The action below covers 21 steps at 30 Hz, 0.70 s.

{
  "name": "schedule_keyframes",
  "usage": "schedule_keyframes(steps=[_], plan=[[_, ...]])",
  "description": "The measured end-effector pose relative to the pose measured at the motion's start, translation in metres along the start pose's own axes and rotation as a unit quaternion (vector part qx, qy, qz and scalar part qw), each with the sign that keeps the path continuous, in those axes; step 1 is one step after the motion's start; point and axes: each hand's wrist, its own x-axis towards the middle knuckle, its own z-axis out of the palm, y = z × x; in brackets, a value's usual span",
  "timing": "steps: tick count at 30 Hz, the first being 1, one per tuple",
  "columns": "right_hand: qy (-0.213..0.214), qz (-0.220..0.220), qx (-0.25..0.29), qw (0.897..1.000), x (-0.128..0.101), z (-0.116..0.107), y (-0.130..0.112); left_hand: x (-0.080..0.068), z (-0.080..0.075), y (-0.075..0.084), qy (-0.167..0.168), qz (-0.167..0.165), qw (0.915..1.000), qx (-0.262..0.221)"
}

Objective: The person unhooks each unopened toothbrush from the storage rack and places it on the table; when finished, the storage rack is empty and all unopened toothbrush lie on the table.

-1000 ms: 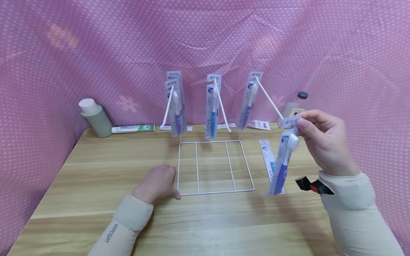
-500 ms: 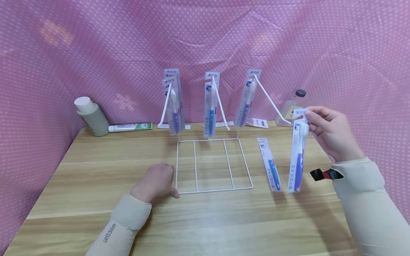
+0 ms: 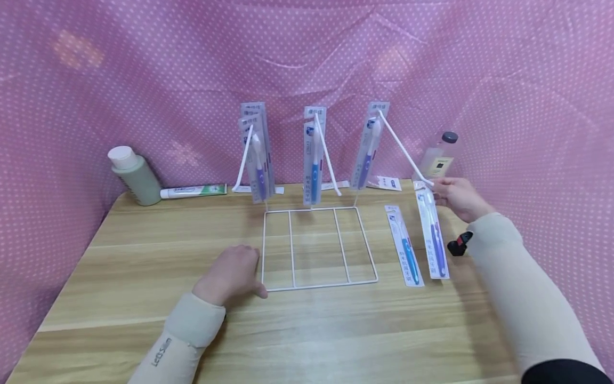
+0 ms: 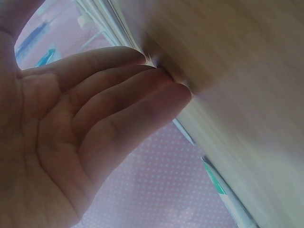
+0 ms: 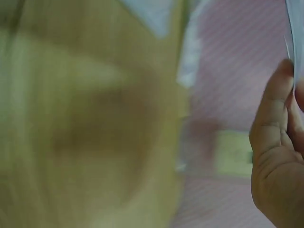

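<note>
Pinched at its top edge by right hand (image 3: 458, 196): purple toothbrush pack (image 3: 433, 234), lying flat on desk (image 3: 144, 256), right of wire rack (image 3: 318, 248). Grip clamped on pack's upper end, fingers curled. Just beside it on its left, blue toothbrush pack (image 3: 405, 246), flat, parallel, apart. Left hand (image 3: 233, 273) palm down, fingers straight, fingertips at rack's near left corner, holding nothing. Hanging packs (image 3: 314, 154) on rack pegs behind. Green bottle (image 3: 134, 176) and toothpaste tube (image 3: 193, 190) far left; clear bottle (image 3: 438, 154) behind right hand.
</note>
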Motion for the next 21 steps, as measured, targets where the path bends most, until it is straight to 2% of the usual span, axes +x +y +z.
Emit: schedule_keyframes(steps=[4,9,17,21], plan=[[-0.025,0.048,-0.058,0.997,0.024,0.001,0.025,0.0,0.001,-0.002,0.001,-0.002,1.0,-0.001],[-0.017,0.091,-0.117,0.989,0.034,0.007,0.041,0.001,0.004,-0.002,0.007,0.003,1.0,0.004],[0.019,0.101,-0.214,0.971,0.039,0.018,0.047,0.0,0.004,0.0,0.01,0.003,0.9999,0.004],[0.048,0.103,-0.263,0.958,0.042,0.022,0.047,0.001,0.003,-0.002,0.009,0.001,0.9999,0.004]])
